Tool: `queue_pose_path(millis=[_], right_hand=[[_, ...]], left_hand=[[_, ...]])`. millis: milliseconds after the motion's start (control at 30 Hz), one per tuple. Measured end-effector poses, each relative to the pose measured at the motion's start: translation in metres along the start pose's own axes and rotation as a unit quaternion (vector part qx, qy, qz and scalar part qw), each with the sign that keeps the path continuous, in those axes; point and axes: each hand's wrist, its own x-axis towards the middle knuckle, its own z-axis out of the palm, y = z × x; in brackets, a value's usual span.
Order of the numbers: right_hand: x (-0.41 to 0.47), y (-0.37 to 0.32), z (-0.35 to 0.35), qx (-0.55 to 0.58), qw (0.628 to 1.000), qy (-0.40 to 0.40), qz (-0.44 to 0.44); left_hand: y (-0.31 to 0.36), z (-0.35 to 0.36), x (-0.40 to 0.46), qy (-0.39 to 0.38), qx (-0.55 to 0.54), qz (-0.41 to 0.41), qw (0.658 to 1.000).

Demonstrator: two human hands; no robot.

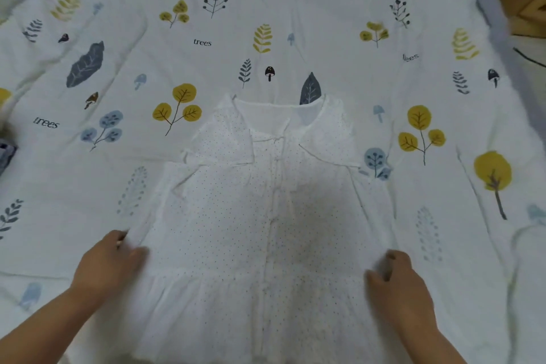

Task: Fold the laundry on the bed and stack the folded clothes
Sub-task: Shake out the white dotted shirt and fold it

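A white dotted dress [266,216] with a wide collar and a front tie lies spread flat, front up, in the middle of the bed, neckline away from me. My left hand [109,260] pinches the dress's left side edge at about waist height, thumb on top of the cloth. My right hand [396,278] grips the right side edge at the same height, fingers curled into the fabric. The ruffled hem runs out of view at the bottom.
The bed is covered by a white sheet [206,44] printed with yellow and blue trees, leaves and mushrooms. A dark folded cloth [6,154] peeks in at the left edge. A brown wooden piece of furniture [526,3] stands at the top right corner.
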Motion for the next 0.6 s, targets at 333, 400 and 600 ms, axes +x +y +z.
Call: queue_pose_path(millis=[333,400,600], right_hand=[[-0.007,0.032,-0.026,-0.011,0.999,0.037,0.010],[-0.019,0.026,-0.028,-0.019,0.997,0.066,-0.041],[-0.072,-0.011,-0.001,-0.075,0.959,-0.030,-0.272]], left_hand=[[-0.018,-0.015,-0.041,0.057,0.031,0.090,0.994],[-0.006,-0.015,-0.059,0.091,0.044,0.122,0.987],[0.041,0.015,-0.114,-0.002,0.138,0.245,0.960]])
